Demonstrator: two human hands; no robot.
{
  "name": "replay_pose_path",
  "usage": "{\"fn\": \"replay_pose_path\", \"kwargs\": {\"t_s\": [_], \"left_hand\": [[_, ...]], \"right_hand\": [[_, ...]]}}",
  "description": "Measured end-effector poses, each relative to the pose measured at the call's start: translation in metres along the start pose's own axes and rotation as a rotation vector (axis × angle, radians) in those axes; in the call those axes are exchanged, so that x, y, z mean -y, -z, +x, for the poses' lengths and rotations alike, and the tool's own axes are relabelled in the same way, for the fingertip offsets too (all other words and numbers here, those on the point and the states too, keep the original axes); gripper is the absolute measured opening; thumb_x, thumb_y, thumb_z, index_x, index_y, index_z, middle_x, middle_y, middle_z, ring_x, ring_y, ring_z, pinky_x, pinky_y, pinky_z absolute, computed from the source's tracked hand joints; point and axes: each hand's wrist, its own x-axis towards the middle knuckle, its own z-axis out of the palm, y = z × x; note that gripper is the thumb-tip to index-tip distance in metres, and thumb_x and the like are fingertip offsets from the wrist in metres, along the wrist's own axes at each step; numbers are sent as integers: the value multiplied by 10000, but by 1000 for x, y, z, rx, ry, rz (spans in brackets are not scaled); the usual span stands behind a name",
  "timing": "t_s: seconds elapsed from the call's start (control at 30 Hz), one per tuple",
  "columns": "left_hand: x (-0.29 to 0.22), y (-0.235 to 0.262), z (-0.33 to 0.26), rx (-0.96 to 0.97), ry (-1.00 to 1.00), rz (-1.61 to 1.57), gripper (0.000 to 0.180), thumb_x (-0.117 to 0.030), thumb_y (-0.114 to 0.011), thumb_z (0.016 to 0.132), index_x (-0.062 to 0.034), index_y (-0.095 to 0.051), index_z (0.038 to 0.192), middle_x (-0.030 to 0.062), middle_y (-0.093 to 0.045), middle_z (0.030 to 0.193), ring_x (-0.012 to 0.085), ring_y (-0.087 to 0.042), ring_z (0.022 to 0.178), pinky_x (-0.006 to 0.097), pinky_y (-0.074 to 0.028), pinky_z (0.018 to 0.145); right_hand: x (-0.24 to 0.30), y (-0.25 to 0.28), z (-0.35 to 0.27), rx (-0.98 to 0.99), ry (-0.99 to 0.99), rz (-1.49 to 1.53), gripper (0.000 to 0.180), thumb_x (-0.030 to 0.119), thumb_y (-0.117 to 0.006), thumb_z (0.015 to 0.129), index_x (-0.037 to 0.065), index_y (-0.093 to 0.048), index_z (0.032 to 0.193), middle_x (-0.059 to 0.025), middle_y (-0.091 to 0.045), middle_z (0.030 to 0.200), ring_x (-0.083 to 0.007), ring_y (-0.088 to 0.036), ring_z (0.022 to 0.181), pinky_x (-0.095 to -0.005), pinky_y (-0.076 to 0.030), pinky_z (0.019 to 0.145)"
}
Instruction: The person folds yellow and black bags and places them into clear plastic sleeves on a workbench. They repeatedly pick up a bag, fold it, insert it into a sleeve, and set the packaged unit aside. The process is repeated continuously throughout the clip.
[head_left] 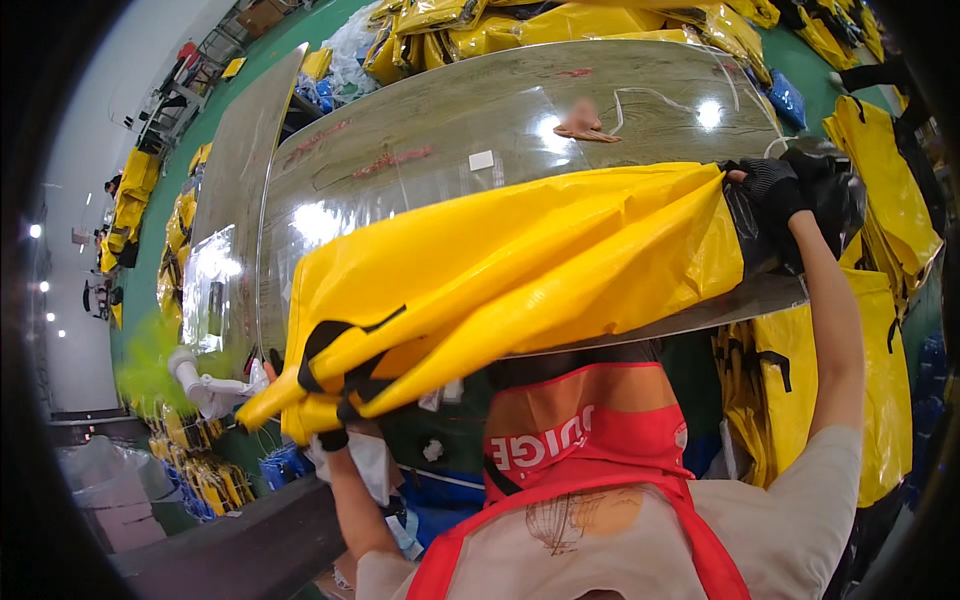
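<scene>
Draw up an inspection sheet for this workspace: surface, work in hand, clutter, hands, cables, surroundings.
Surface: wood-grain table, glossy, with bright light reflections and reddish marks.
Work in hand: large yellow piece with black straps, creased, lying partly over the table's near edge.
Clutter: small white square and tan item on the table; the latter's nature is unclear.
Hands: gloved right hand grips the piece's black end; left hand, mostly hidden, is at the opposite end, grip unclear.
Cables: none certain; a thin white strip lies on the table.
Surroundings: green floor, yellow goods piled beyond the table.
</scene>
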Motion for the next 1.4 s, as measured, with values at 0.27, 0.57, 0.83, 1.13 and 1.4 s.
{"fn": "replay_pose_path", "kwargs": {"t_s": [0.27,0.57,0.83,1.13,1.4], "left_hand": [[-47,-62,87,-120,-442,-190,453,-338,-534,935,25,-518,1206,154,-578,1154,232,-524,1082,330,-409,923],[34,-64,137,240,-8,963,593,-547,-423,907,-7,-662,852,284,-621,797,438,-588,758,509,-428,656],[-39,-114,112,-193,-870,1056,617,-493,-528,847,-18,-485,1240,236,-535,1203,403,-482,1112,431,-348,963],[-188,-395,-135,919,-1182,661,802,-615,-543,759,-144,-385,1389,216,-278,1458,449,-185,1353,647,-17,1056],[-199,-396,-142,1005,-1158,619,871,-564,-590,739,-71,-324,1406,216,-270,1464,436,-201,1354,614,-10,1074]], "right_hand": [[-16,-12,-48,-489,-1,-70,403,432,-470,922,82,-638,817,-169,-632,721,-355,-622,697,-440,-477,626],[-25,-23,-30,218,-201,-117,764,730,-430,769,27,-696,903,-215,-658,911,-350,-636,897,-400,-467,838],[-15,-30,-12,326,-127,-135,829,774,-424,733,44,-674,1035,-177,-631,1101,-317,-597,1037,-378,-444,902],[-28,72,-66,-206,64,-353,658,644,-591,698,86,-648,1042,-167,-587,1112,-330,-524,1090,-447,-413,932],[-116,-6,-88,98,-178,-44,574,639,-468,805,128,-699,931,-133,-668,951,-322,-617,928,-429,-450,837]]}}
